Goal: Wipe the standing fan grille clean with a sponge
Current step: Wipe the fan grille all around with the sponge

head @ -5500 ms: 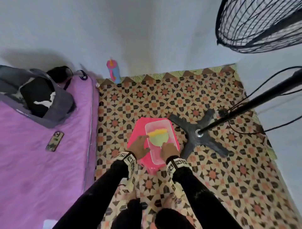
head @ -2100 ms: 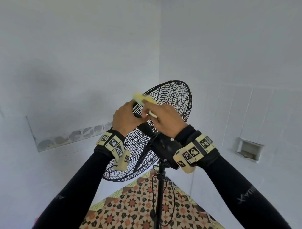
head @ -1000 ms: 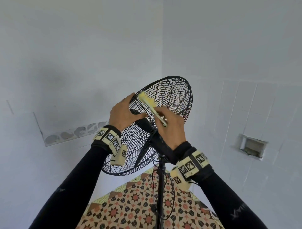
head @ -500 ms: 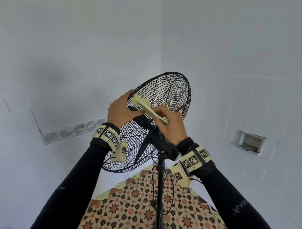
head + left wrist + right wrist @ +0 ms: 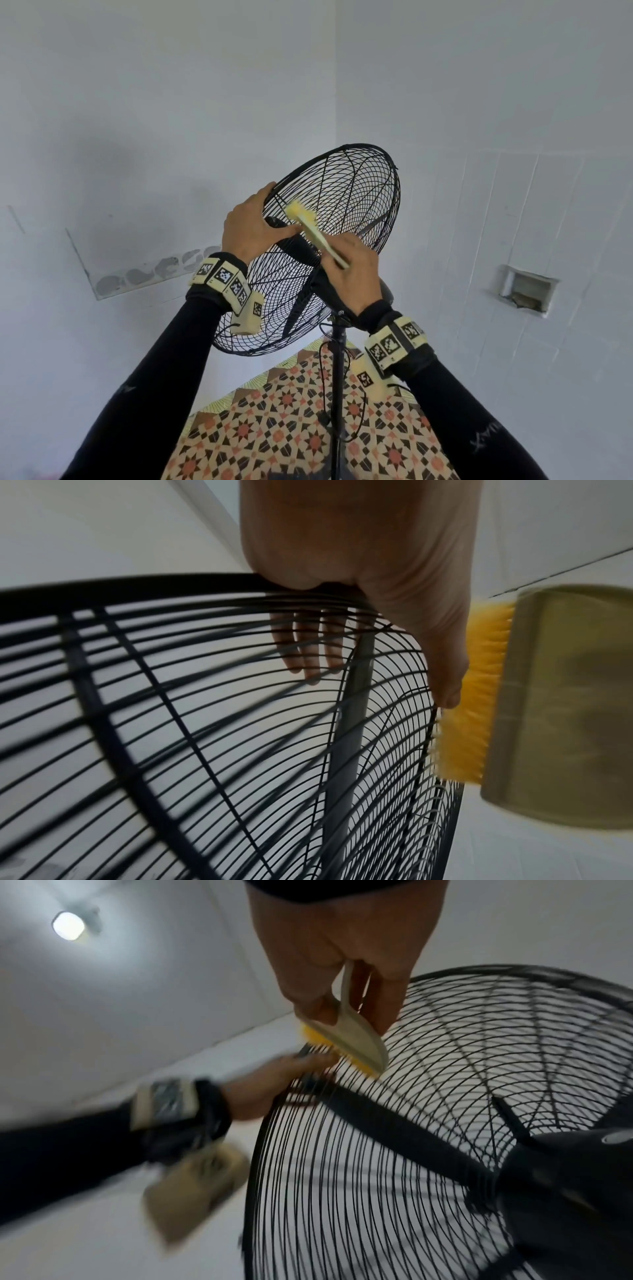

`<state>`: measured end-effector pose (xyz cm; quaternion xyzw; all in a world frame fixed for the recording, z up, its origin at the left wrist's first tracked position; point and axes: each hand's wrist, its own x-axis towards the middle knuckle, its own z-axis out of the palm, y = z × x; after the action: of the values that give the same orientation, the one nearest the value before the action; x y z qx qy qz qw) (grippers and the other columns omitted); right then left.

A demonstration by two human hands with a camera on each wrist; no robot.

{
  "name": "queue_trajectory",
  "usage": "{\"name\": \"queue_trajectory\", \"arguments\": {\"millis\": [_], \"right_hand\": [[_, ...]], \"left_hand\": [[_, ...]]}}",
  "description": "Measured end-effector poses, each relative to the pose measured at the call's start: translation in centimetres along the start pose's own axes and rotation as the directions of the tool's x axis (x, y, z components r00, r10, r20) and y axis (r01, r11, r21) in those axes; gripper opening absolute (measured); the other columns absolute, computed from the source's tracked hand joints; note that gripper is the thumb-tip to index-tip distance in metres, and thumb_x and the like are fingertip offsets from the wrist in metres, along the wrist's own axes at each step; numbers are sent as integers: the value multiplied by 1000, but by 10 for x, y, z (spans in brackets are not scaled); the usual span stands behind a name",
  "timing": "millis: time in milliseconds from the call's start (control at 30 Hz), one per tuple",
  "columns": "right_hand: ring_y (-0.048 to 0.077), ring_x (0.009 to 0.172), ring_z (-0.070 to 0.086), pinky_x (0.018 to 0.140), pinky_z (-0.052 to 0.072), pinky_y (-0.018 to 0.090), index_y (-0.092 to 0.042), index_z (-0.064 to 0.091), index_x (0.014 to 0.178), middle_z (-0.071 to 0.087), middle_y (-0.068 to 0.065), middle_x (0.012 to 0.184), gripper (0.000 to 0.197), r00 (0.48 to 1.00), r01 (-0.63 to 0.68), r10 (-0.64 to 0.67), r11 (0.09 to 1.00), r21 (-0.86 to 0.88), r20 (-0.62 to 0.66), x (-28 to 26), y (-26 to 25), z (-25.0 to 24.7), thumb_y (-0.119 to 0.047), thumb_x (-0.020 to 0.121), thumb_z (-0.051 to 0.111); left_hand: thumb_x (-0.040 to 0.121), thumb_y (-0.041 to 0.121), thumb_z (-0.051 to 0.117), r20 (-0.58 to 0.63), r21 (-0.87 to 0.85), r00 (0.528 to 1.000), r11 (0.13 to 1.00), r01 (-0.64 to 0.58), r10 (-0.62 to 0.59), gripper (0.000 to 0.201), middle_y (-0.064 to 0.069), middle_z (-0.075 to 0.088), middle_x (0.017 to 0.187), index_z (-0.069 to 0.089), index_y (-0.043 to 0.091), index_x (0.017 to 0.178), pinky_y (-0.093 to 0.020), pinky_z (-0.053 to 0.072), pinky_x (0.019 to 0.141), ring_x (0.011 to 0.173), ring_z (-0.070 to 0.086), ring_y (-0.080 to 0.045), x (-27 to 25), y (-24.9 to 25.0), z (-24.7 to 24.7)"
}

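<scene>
Both hands work the fan grille [image 5: 329, 219]: left hand [image 5: 251, 226] grips its rim near ten o'clock, apparently to steady it, while right hand [image 5: 356, 270] pinches the sponge [image 5: 308, 226] handle, yellow face pressed on the wires.

I see a black wire grille [image 5: 346, 192] and black pole [image 5: 337, 394]. The scrubber [image 5: 310, 228] has yellow bristles on what looks like a pale olive back. Floor mat [image 5: 284, 431]: orange, black and cream star pattern. Sleeves [image 5: 164, 373] black; walls [image 5: 171, 102] pale grey-white.
</scene>
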<state>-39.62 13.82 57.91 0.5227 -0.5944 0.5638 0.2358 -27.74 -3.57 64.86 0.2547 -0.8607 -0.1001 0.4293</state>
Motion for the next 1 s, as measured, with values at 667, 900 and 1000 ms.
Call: {"name": "queue_trajectory", "arguments": {"millis": [667, 900, 1000], "right_hand": [[13, 91, 68, 78, 59, 28, -12, 68, 130, 74, 2, 110, 33, 837, -396, 442, 896, 203, -322, 28, 39, -1, -15, 97, 63], [1, 79, 59, 75, 46, 8, -16, 69, 128, 70, -8, 103, 39, 978, -203, 207, 975, 95, -30, -12, 22, 21, -5, 91, 68], [-3, 78, 63, 70, 50, 8, -19, 70, 127, 71, -12, 101, 37, 961, -265, 274, 953, 143, -41, -17, 28, 11, -10, 91, 70]], "left_hand": [[69, 73, 83, 5, -16, 1000, 1000, -14, 14, 107, 3, 62, 145, 41, 27, 157, -47, 48, 111, 131, 60, -20, -1, 4, 0], [68, 77, 80, -3, -16, 1000, 1000, -13, 13, 109, 1, 64, 143, 42, 26, 156, -51, 49, 109, 128, 62, -22, -1, -3, -2], [67, 77, 81, 4, -6, 1000, 1000, -15, 15, 109, 1, 63, 144, 42, 27, 157, -51, 50, 109, 128, 63, -23, -1, 0, -1]]}}
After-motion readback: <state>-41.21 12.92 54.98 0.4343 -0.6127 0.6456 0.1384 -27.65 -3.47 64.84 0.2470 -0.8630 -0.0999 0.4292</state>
